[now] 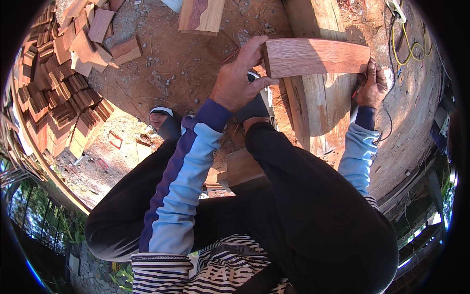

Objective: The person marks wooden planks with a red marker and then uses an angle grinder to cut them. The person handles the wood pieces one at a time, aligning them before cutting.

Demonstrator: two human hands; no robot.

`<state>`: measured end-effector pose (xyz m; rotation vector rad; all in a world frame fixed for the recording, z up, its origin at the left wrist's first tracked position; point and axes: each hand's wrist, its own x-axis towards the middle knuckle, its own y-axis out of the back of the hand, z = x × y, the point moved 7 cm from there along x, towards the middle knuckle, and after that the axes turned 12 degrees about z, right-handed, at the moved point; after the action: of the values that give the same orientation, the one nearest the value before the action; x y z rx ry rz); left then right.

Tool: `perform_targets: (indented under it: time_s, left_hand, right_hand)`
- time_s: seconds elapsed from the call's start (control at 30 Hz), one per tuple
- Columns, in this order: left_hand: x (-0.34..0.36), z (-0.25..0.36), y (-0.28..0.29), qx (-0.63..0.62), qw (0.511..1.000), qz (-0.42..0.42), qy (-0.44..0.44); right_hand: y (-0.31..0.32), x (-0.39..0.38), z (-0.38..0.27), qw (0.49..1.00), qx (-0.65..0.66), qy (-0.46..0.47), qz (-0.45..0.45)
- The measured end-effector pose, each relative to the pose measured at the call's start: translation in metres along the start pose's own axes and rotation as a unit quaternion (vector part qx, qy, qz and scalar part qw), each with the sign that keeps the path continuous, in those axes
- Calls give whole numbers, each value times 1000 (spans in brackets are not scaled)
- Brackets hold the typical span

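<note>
A reddish-brown wooden board [318, 57] with a smooth grained face is held crosswise in front of me, over a thick wooden beam [316, 110]. My left hand [240, 78] grips its left end, fingers at the far edge and thumb at the near edge. At the other end, my right hand [373, 87] is closed on the board's near corner. Something small, red and dark, shows beside the right hand; I cannot make out what it is or whether the hand touches it.
Stacks of cut wooden pieces [66, 95] fill the left side, with loose boards [100, 24] scattered behind them. Another board [201, 14] lies at the far middle. A wooden block [245, 171] sits between my legs. A yellow cable [406, 51] and a dark cable lie at right.
</note>
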<state>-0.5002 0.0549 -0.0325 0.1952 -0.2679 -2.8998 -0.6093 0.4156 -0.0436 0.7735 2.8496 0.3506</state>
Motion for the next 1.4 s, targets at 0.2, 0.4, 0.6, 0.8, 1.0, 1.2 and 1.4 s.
perform_targets:
  time_s: [0.2, 0.4, 0.6, 0.8, 1.0, 1.2, 1.4]
  left_hand:
    - [0, -1, 0, -1, 1000, -14, 6]
    - [1, 3, 1, 36, 999, 3, -32]
    - [2, 5, -1, 20, 999, -26, 10]
    - [3, 4, -4, 9, 999, -38, 35]
    - [-3, 0, 5, -11, 999, -14, 37]
    - [-13, -26, 12, -81, 986, 33, 142]
    - [1, -6, 0, -171, 956, 66, 229]
  right_hand:
    - [0, 0, 1, 1000, 6, -2, -3]
    - [-2, -2, -1, 1000, 18, -1, -10]
    - [-4, -3, -2, 1000, -4, -9, -13]
    - [-6, -9, -8, 1000, 22, -4, -5]
    - [-5, -10, -3, 1000, 28, -8, 12]
    - [-4, -9, -5, 999, 37, -13, 3]
    - [-3, -9, 1, 999, 47, -17, 13]
